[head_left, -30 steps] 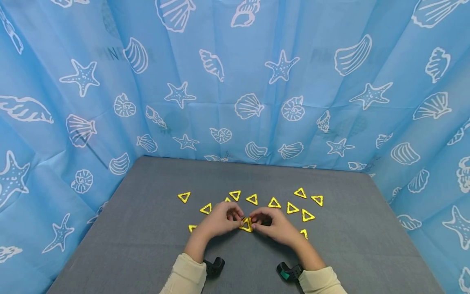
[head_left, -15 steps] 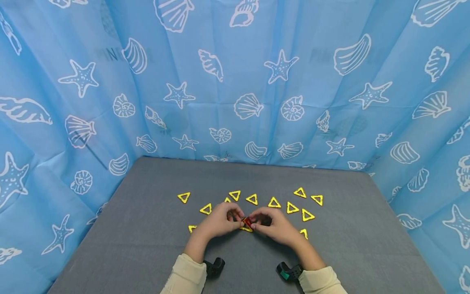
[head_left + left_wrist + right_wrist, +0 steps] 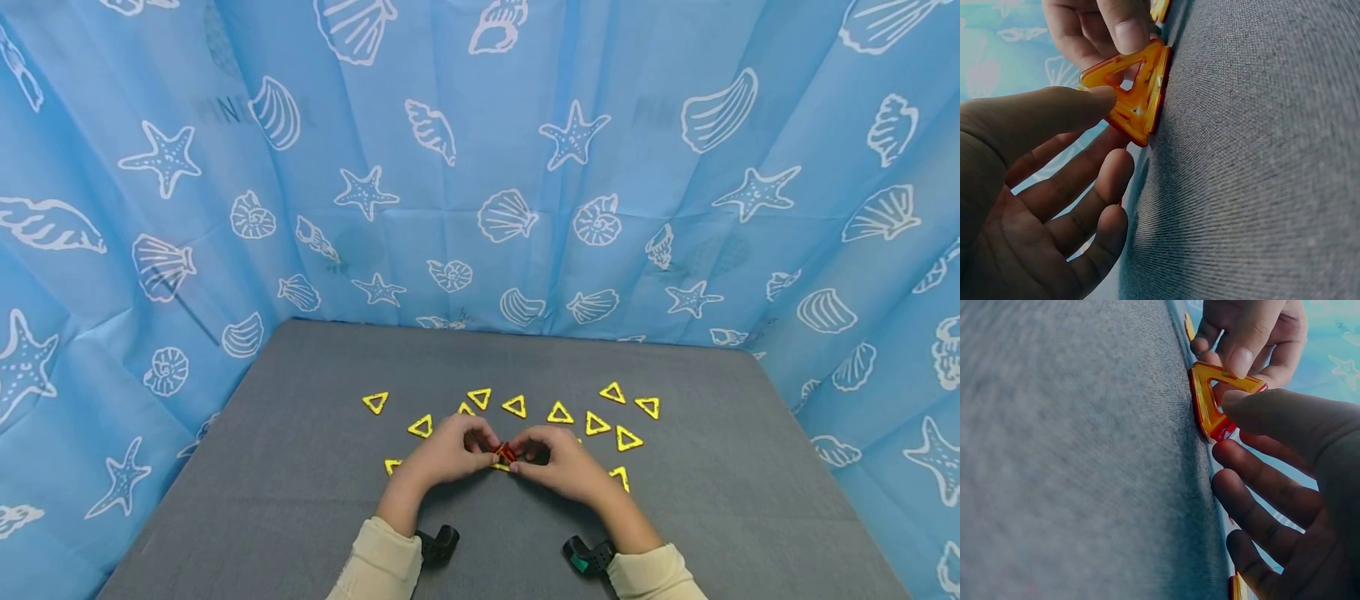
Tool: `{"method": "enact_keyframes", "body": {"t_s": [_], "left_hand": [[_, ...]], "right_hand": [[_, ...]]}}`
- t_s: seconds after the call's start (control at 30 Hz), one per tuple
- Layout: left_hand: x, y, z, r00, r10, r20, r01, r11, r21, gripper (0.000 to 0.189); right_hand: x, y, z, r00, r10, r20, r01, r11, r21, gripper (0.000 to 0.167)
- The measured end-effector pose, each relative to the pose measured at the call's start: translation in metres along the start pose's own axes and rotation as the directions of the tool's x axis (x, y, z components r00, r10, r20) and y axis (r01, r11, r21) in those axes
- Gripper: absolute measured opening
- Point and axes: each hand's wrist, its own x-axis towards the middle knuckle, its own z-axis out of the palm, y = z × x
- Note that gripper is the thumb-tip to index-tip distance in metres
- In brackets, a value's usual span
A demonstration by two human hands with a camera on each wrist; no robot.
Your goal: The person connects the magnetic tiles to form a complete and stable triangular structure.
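Note:
Small orange-yellow triangular magnetic tiles, at least two joined at an angle, stand between the hands on the table. Red edges show on them in the head view. My left hand pinches one side, its thumb pressed on a tile face in the left wrist view; the lower fingers are loosely curled. My right hand pinches the other side, with its thumb on a tile face in the right wrist view. The fingertips behind the tiles are partly hidden.
Several loose yellow triangular tiles lie flat around the hands, such as one tile at the left and another tile at the right. The grey table ends at a blue shell-print curtain.
The tiles between the hands showed a flat yellow triangle; now they are tilted up, with red edges visible. My right hand has shifted slightly, while the left has hardly moved.

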Motion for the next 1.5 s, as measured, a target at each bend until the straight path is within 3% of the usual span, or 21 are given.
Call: {"method": "enact_keyframes", "body": {"t_s": [0.63,0.93,1.07,1.27,1.5], "left_hand": [[0.001,-0.002,0.002,1.0,-0.008,-0.002,0.007,0.999,-0.044,0.01],[-0.001,0.0,0.002,1.0,0.018,0.019,-0.017,0.999,-0.044,0.04],[0.0,-0.001,0.002,0.999,0.03,0.032,-0.029,0.999,-0.033,0.043],[0.0,0.0,0.0,0.996,0.029,0.084,-0.026,0.999,-0.032,0.045],[-0.001,0.001,0.0,0.994,0.01,0.109,-0.007,1.0,-0.025,0.044]], "right_hand": [[0.0,0.003,-0.003,1.0,-0.003,0.011,0.003,1.0,0.005,0.015],[-0.001,0.004,-0.007,1.0,0.002,0.022,-0.002,0.999,0.04,0.019],[-0.004,0.003,-0.015,1.0,0.015,0.011,-0.015,0.997,0.07,0.023],[-0.01,0.007,-0.033,1.0,-0.006,-0.026,0.007,1.0,0.03,0.027],[-0.019,0.012,-0.054,0.998,0.066,0.002,-0.066,0.997,-0.029,0.034]]}}
